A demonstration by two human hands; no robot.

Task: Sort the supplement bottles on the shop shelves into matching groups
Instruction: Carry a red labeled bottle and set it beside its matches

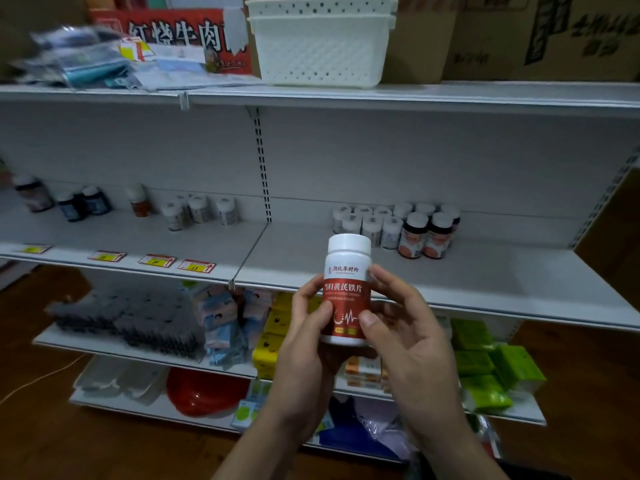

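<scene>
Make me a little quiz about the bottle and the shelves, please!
1. True or false: the left hand and the right hand both hold the red-label bottle.
2. What stands on the top shelf? A. a red bowl B. white baskets C. green packs
3. Fill in: the held bottle's cap is ___.
Key: 1 true; 2 B; 3 white.

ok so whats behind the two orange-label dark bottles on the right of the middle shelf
Behind the two dark bottles stand more white-capped bottles at the shelf's back, and a third dark one peeks out on the right. Their labels are covered.
</scene>
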